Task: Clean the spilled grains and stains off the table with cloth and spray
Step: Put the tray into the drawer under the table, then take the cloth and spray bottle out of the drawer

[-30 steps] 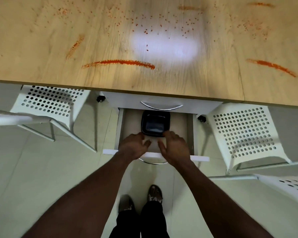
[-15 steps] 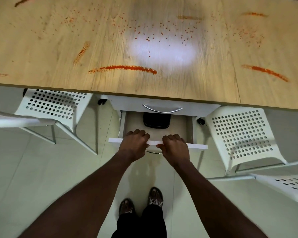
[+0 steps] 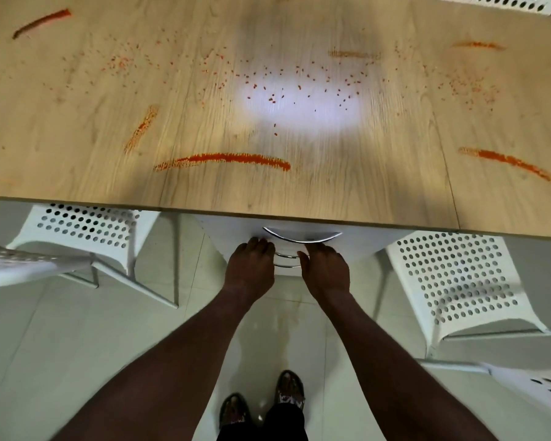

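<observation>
Left hand (image 3: 250, 265), right hand (image 3: 326, 268) press drawer (image 3: 357, 243) at 6 o'clock, grasping nothing. Grains (image 3: 299, 87) 12 o'clock, stains (image 3: 229, 159) uncleaned on table (image 3: 331, 192). Next: fetch cloth, spray, neither visible

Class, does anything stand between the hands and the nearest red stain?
Nothing visible does. Left hand and right hand rest at the drawer front under the table edge; the nearest stain lies beyond it.

The person wears black trousers (image 3: 285, 423), visible only at the hems, and dark shoes with a pale mottled pattern on top: left shoe (image 3: 233, 410), right shoe (image 3: 290, 391). The forearms (image 3: 178, 361) are bare down to the left hand (image 3: 250, 265) and right hand (image 3: 325, 270)
</observation>
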